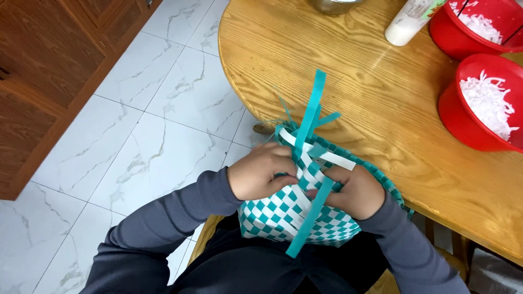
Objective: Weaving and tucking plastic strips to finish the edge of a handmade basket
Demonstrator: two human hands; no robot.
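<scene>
A partly woven basket (283, 215) of teal and white plastic strips rests on my lap at the table's edge. My left hand (260, 171) clamps its upper left side, fingers curled over the weave. My right hand (354, 190) grips the right side and pinches a loose teal strip (311, 218) that runs down across the checkered face. Another long teal strip (312, 106) sticks up from the rim, with a white strip (327, 155) lying beside it. Both sleeves are grey.
A round wooden table (348, 81) fills the upper right. On it stand two red bowls (463, 117) (455, 38) of white shreds, a white bottle (406, 24) and a metal bowl (332, 5). Marble floor tiles (152, 125) and a wooden cabinet (43, 71) lie left.
</scene>
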